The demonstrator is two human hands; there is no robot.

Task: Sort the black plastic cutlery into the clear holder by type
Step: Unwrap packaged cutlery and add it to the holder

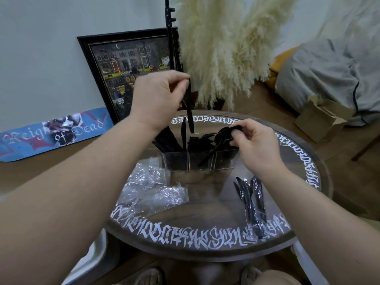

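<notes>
Nearest us, our two forearms reach out over the round desk with its ring of white lettering.

Head view, item by item:

- Left hand: raised above the holder, thumb and fingertips pinching the top of a black plastic knife, which hangs blade down over the left compartment.
- Right hand: fingers curled round the bowl of a black plastic spoon, its handle slanting down in front of the middle and right compartments.
- Clear holder: three compartments side by side at the far middle of the desk. Knives stand in the left one, forks fill the middle, and spoons appear to crowd the right.
- Wrapped cutlery packs: a small bundle, still sealed, on the desk near our right forearm.
- Empty clear wrappers: a crumpled heap to the left.

We judge the sorting well advanced: most pieces are housed, two are in hand, and the sealed bundle remains to be opened.
</notes>
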